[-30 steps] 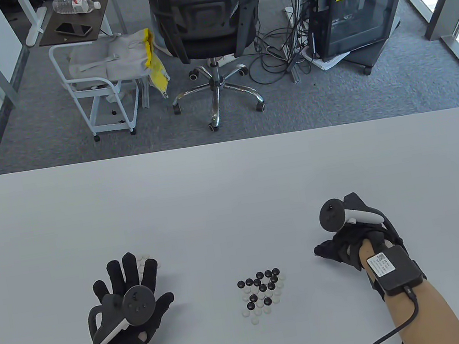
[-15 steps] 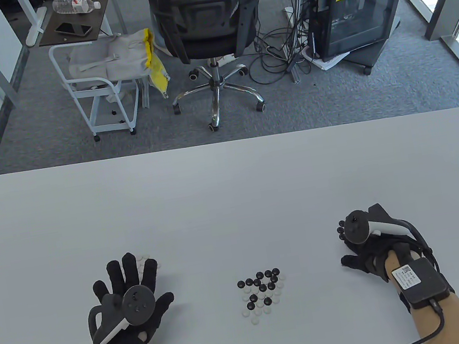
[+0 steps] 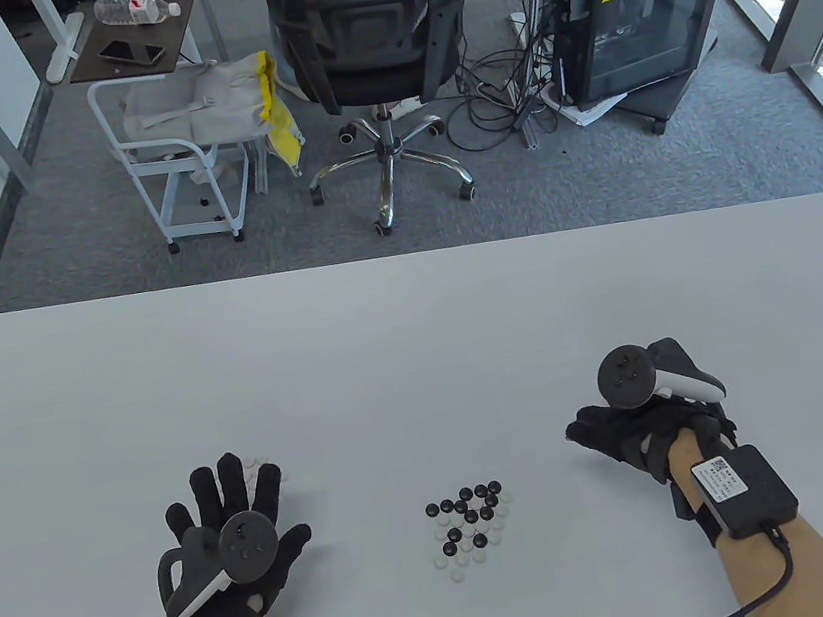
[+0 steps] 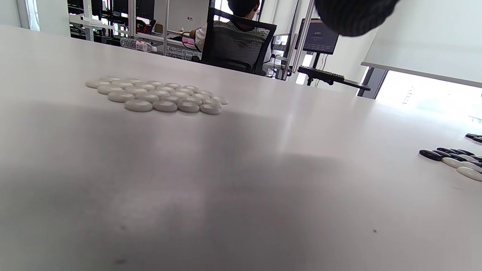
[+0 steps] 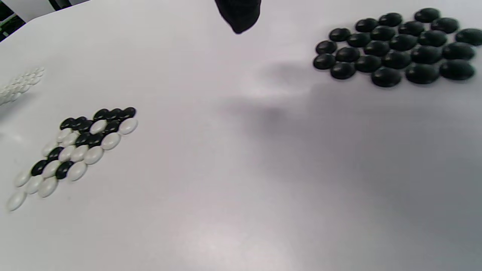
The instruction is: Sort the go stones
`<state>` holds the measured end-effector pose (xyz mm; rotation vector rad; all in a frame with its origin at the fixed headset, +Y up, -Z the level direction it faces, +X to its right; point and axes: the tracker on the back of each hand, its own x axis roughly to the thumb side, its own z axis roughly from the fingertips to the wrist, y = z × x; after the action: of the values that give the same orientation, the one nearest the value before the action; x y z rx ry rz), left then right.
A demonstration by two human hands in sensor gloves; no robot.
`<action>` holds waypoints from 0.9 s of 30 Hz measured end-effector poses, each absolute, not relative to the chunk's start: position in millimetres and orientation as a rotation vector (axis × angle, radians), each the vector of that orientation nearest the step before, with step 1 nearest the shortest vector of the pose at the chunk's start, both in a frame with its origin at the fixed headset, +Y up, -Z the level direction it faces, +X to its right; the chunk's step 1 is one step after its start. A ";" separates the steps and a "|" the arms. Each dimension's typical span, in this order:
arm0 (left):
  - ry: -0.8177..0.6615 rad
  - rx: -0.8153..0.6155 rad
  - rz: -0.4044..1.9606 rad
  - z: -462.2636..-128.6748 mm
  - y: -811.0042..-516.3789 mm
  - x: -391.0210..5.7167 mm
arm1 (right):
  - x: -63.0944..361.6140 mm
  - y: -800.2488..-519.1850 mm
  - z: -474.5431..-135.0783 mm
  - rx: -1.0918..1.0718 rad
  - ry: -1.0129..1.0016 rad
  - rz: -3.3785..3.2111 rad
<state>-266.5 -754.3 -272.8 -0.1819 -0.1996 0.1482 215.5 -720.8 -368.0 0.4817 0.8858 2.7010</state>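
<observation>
Left hand (image 3: 228,533) flat, fingers spread over white stones (image 4: 156,96), holding nothing; right hand (image 3: 634,433) loosely extended, empty, right of mixed pile (image 3: 469,522).

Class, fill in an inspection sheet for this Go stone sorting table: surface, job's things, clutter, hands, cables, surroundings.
Surface: white table, bare around the stones.
Job's things: mixed stones at centre; white pile by the left hand; black pile near the right hand.
Clutter: nothing seen on the table.
Hands: left hand flat, fingers spread, over the white pile; right hand hovering, fingers pointing toward the mixed stones, holding nothing visible.
Cables: black cable from the right wrist unit; tangled floor cables.
Surroundings: office chair, white trolley, computer case.
</observation>
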 end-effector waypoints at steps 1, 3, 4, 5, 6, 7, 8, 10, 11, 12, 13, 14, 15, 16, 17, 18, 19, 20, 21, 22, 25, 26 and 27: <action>-0.199 -0.182 0.148 -272.8 -754.3 -266.6 | 206.3 -718.8 -368.1 0.516 0.899 2.679; -0.198 -0.179 0.150 -272.9 -754.2 -266.9 | 188.9 -718.1 -367.2 0.586 0.922 2.645; -0.198 -0.177 0.151 -273.0 -754.2 -267.1 | 178.4 -719.6 -366.2 0.626 0.943 2.630; -0.198 -0.177 0.151 -273.0 -754.3 -267.1 | 172.0 -721.2 -365.1 0.647 0.958 2.623; -0.198 -0.178 0.150 -273.1 -754.4 -267.1 | 161.4 -724.2 -362.9 0.682 0.981 2.619; -0.199 -0.177 0.150 -273.1 -754.4 -267.1 | 150.7 -727.2 -360.2 0.726 1.003 2.620; -0.200 -0.177 0.151 -273.1 -754.4 -267.1 | 139.8 -730.6 -357.4 0.773 1.020 2.624; -0.201 -0.176 0.151 -273.1 -754.5 -267.2 | 125.1 -736.1 -353.8 0.831 1.046 2.626; -0.201 -0.177 0.152 -273.1 -754.6 -267.4 | 118.0 -739.7 -352.4 0.852 1.063 2.623; -0.200 -0.177 0.152 -273.1 -754.6 -267.5 | 114.1 -742.4 -352.1 0.863 1.072 2.620; -0.200 -0.177 0.153 -272.9 -754.6 -267.6 | 109.5 -746.7 -352.4 0.867 1.091 2.618; -0.200 -0.177 0.154 -272.9 -754.6 -267.7 | 107.6 -749.4 -353.2 0.862 1.105 2.621; -0.200 -0.177 0.155 -272.9 -754.6 -267.9 | 105.8 -752.8 -354.6 0.851 1.120 2.630; -0.201 -0.176 0.156 -273.0 -754.6 -267.9 | 105.2 -755.4 -356.0 0.846 1.128 2.632; -0.201 -0.176 0.157 -273.0 -754.7 -267.9 | 105.1 -758.5 -357.7 0.837 1.142 2.629; -0.202 -0.176 0.158 -273.2 -754.9 -268.0 | 105.7 -761.9 -359.7 0.820 1.162 2.628; -0.202 -0.177 0.158 -273.2 -755.1 -268.0 | 107.4 -764.5 -362.2 0.799 1.176 2.631; -0.202 -0.179 0.157 -273.3 -755.3 -268.0 | 109.4 -765.7 -365.0 0.782 1.176 2.631; -0.202 -0.179 0.157 -273.2 -755.2 -268.0 | 111.4 -765.9 -367.6 0.766 1.169 2.630; -0.202 -0.179 0.157 -273.1 -755.0 -268.1 | 115.3 -765.7 -372.6 0.725 1.155 2.642; -0.201 -0.176 0.159 -273.2 -755.2 -268.4 | 132.1 -763.4 -389.9 0.582 1.135 2.711; -0.201 -0.176 0.159 -273.1 -755.3 -268.4 | 137.6 -763.2 -394.6 0.538 1.128 2.721; -0.201 -0.175 0.159 -273.1 -755.3 -268.4 | 145.0 -762.7 -400.6 0.476 1.119 2.727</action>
<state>-268.4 -755.3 -273.1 -0.1755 -0.2005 0.1587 145.0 -762.7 -400.6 0.4756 1.1190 2.7271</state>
